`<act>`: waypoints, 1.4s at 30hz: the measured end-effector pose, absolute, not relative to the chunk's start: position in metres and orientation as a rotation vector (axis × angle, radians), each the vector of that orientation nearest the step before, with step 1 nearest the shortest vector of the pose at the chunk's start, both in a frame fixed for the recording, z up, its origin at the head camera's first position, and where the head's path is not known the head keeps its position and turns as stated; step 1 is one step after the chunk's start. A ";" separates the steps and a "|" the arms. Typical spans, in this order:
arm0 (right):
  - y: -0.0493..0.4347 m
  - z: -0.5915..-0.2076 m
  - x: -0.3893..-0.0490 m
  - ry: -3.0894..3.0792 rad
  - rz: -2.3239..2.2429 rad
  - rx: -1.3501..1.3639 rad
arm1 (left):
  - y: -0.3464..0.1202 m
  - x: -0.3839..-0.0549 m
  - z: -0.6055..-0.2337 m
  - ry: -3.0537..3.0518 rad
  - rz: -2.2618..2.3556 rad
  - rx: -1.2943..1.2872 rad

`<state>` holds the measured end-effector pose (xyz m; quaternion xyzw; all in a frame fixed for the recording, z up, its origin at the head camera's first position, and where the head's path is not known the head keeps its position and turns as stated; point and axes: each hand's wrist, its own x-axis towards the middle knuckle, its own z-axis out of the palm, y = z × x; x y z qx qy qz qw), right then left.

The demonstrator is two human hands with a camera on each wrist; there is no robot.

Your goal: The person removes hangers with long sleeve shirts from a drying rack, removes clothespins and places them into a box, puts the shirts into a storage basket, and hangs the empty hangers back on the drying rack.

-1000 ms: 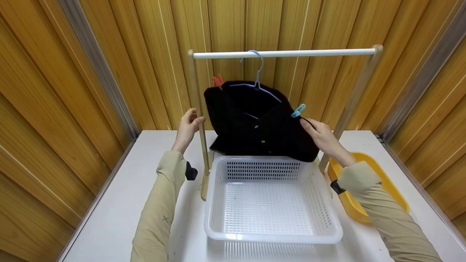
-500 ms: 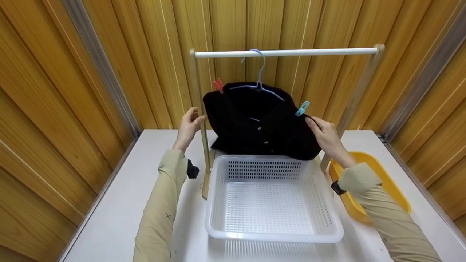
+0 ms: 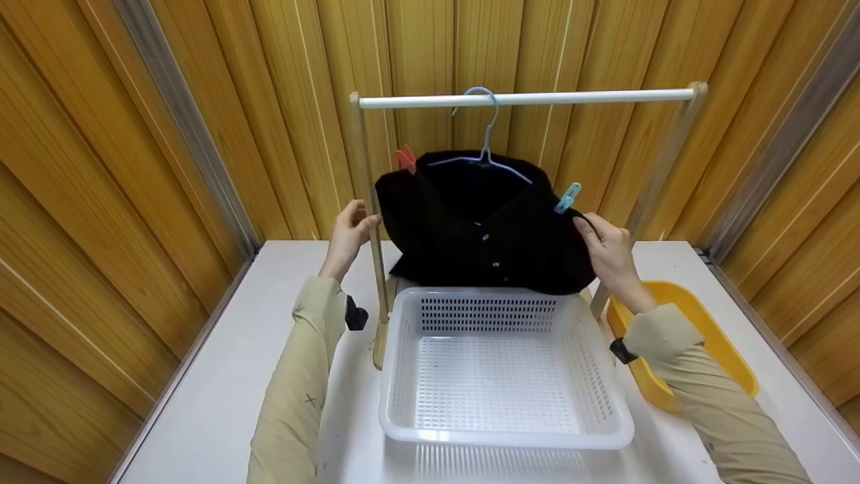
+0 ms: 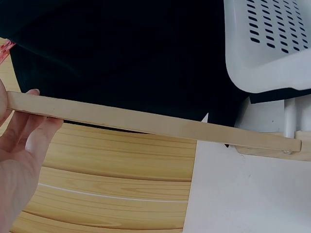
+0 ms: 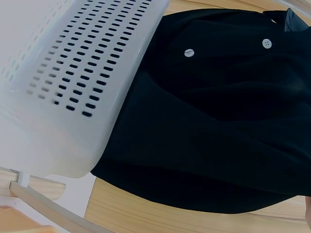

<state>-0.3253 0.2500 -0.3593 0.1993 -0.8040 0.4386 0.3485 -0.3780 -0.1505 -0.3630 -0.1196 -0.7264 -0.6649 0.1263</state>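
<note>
A black buttoned shirt (image 3: 457,249) hangs on a lilac wire hanger (image 3: 487,134), which hooks over the rack's white rod (image 3: 578,98). A red clothespin (image 3: 406,159) grips its left shoulder and a light blue clothespin (image 3: 568,198) its right one. My right hand (image 3: 608,252) pinches the shirt just beyond the blue clothespin, thumb in front. In the left wrist view, my left hand (image 4: 24,145) has its fingers behind the rack's wooden post (image 4: 121,116) and its thumb at the near side, holding it. The shirt's hem is hidden behind the white basket.
A white perforated basket (image 3: 504,440) stands in front of the rack on the white table (image 3: 282,376). To the right, a yellow tray (image 3: 729,349) lies partly under my right forearm. Wood-patterned panels (image 3: 269,121) enclose the back and sides.
My right hand has drawn the shirt's right shoulder to the right. The hanger hook has slid slightly right along the rod, and the blue clothespin moved with the cloth. My left hand stays by the post.
</note>
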 end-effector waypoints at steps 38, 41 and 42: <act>0.285 -0.330 -0.299 -1.837 1.285 0.532 | -0.147 -0.380 -0.362 -2.159 -1.754 -0.296; 0.292 -0.332 -0.301 -1.820 1.300 0.527 | -0.147 -0.379 -0.362 -2.148 -1.765 -0.297; 0.293 -0.331 -0.301 -1.809 1.308 0.524 | -0.147 -0.379 -0.361 -2.145 -1.771 -0.299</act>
